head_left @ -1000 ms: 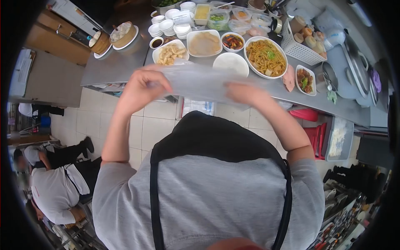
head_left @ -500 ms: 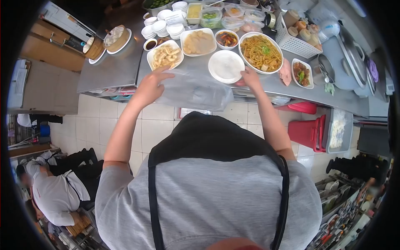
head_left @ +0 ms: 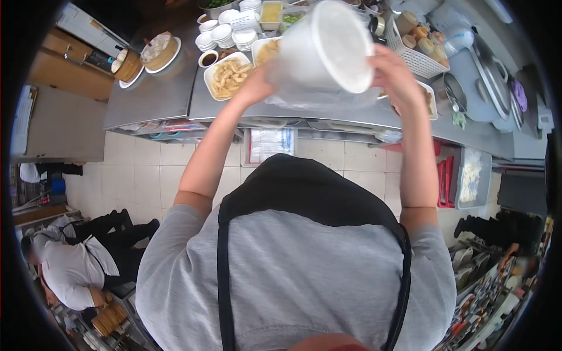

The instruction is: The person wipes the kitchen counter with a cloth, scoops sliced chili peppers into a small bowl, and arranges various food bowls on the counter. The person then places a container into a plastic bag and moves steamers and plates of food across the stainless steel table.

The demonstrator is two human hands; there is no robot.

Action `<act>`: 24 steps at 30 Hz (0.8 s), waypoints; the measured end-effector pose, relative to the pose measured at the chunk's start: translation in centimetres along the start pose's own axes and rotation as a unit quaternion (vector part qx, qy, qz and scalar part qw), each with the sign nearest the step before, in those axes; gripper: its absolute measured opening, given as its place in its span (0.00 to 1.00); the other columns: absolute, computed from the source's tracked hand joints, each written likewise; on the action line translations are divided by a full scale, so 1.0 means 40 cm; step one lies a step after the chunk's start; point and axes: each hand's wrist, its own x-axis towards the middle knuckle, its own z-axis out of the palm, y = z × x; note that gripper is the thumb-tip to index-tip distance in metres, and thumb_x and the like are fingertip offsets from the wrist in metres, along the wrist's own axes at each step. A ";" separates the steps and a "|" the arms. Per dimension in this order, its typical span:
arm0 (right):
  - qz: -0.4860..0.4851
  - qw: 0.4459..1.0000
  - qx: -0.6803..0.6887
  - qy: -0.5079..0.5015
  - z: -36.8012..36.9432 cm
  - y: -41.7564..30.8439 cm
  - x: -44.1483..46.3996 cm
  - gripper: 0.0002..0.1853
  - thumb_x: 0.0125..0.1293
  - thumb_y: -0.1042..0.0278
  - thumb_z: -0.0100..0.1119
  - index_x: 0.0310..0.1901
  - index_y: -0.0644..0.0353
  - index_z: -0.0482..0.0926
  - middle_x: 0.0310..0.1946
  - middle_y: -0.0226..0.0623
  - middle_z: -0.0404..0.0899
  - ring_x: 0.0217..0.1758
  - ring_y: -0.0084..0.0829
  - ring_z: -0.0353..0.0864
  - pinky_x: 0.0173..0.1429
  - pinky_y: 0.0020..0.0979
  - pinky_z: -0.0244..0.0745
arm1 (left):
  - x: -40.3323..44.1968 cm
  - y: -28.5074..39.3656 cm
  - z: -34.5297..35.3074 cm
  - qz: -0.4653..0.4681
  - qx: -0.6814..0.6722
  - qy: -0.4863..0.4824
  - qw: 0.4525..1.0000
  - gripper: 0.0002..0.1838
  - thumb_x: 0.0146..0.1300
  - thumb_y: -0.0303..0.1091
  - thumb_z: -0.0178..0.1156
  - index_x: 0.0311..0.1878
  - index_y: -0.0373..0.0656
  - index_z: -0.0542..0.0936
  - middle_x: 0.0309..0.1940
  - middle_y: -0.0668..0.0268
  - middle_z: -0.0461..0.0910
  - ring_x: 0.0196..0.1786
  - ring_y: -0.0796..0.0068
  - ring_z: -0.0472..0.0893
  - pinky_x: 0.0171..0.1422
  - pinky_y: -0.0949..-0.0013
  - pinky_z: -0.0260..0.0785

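Observation:
A white lidded tub (head_left: 345, 47), tilted and raised above the counter, is between my two hands. My right hand (head_left: 395, 76) grips it by the lid's right edge. At its left, my left hand (head_left: 260, 85) is blurred, and its fingertips are hidden behind the tub and the plastic bag. The clear plastic bag (head_left: 328, 100) hangs around the lower part of the tub. Left of my left hand is a white dish of pale strips (head_left: 229, 78), with a second dish (head_left: 267, 52) partly hidden behind it.
Stacked white lids (head_left: 222, 35) and a sauce cup (head_left: 208, 58) stand at the back. Two steamer baskets (head_left: 158, 54) sit on plates at the left. A white basket of bottles (head_left: 415, 55) and a metal pot (head_left: 449, 90) are at the right. Co-workers (head_left: 73, 263) stand at the lower left.
The tub has been lifted off the counter and tilted. My right hand has risen with it, my left hand has moved right and up, and the bag has shifted from the counter's edge to around the tub.

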 end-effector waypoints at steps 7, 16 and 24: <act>0.133 0.975 -0.177 0.000 0.008 0.217 0.055 0.16 0.53 0.72 0.47 0.44 0.68 0.73 0.33 0.41 0.78 0.30 0.29 0.80 0.30 0.29 0.78 | -0.007 -0.075 0.029 0.041 -0.111 -0.086 0.989 0.48 0.38 0.27 0.63 0.67 0.43 0.51 0.64 0.57 0.56 0.67 0.68 0.56 0.68 0.71 0.46; 0.178 0.954 -0.243 0.000 0.013 0.377 0.135 0.14 0.49 0.74 0.46 0.37 0.72 0.75 0.27 0.50 0.77 0.26 0.39 0.80 0.28 0.34 0.77 | 0.018 -0.116 0.054 0.034 -0.117 -0.135 0.983 0.48 0.37 0.21 0.53 0.68 0.45 0.47 0.68 0.60 0.46 0.70 0.69 0.47 0.70 0.72 0.39; 0.087 0.743 -0.664 -0.004 0.030 0.271 0.146 0.13 0.53 0.63 0.54 0.27 0.66 0.79 0.25 0.49 0.78 0.31 0.42 0.79 0.42 0.37 0.71 | -0.029 -0.089 0.044 0.051 0.067 0.009 0.996 0.36 0.42 0.21 0.52 0.60 0.50 0.62 0.58 0.52 0.60 0.60 0.53 0.62 0.60 0.63 0.59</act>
